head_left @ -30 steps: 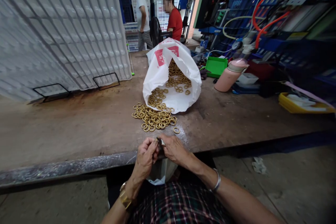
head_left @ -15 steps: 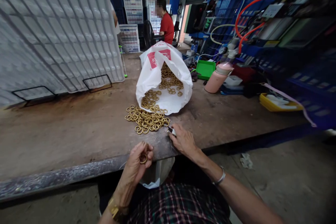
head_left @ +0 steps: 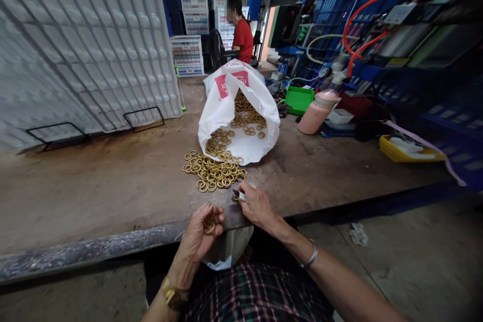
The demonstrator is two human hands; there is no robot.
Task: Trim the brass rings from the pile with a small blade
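Note:
My left hand (head_left: 204, 229) is curled at the table's front edge around several brass rings (head_left: 209, 225). To its right, my right hand (head_left: 256, 205) reaches over the tabletop with its fingers pinched on a brass ring (head_left: 235, 198). A small black-and-white piece (head_left: 240, 194) shows at those fingertips; whether it is a finger wrap or a tool I cannot make out. Just beyond the hands lies a loose pile of brass rings (head_left: 215, 173). It spills from the mouth of a white plastic sack (head_left: 252, 150) lying on its side, with more rings inside.
White ribbed panels (head_left: 94, 35) stand at the left with black wire frames (head_left: 143, 118) at their foot. A pink bottle (head_left: 317, 113), a green tray (head_left: 299, 99) and a yellow tray (head_left: 407, 151) are at the right. A person in red (head_left: 243, 37) is behind the table.
My right hand has drawn back from the pile toward my left hand, bringing the ring along. My left hand's fingers have loosened a little, showing more of the rings.

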